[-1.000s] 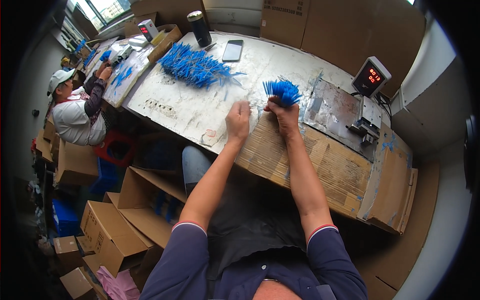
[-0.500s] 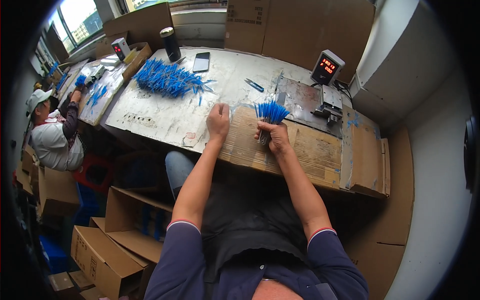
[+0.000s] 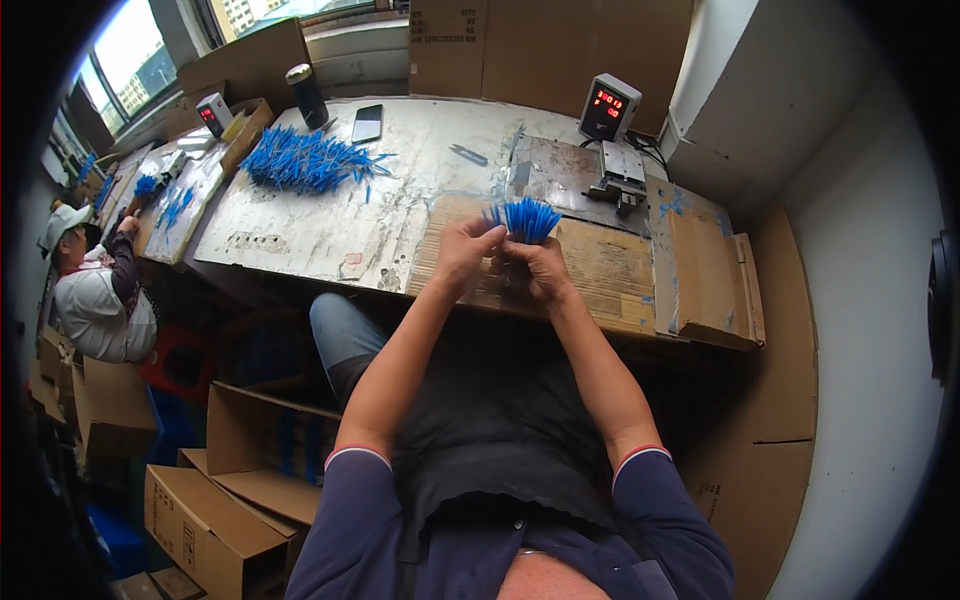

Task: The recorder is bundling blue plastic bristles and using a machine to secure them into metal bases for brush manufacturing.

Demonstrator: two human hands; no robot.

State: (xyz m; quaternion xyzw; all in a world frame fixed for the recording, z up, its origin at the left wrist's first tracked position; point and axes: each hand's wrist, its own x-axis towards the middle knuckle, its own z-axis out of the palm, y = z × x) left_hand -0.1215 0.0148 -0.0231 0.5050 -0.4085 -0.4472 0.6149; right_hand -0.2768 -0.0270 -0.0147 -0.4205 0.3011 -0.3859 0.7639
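Note:
My right hand is closed around a bundle of thin blue strips, their blue ends fanned upward and paler lower ends below the fingers. Right beside it, my left hand is closed in a pinch, with a few separate thin blue strips rising at its fingertips. Both hands meet over the brown cardboard sheet at the table's near edge. A large loose heap of similar blue strips lies on the left part of the white table.
Blue-handled snips, a phone and a dark flask are on the table. At right stand a small metal machine and a red-digit display box. A co-worker sits far left. Open cartons stand low left.
My left hand, a closed fist apart from the bundle before, has moved right to meet it and pinches a few strips. The bundle stays in my right hand. The whole view has shifted slightly.

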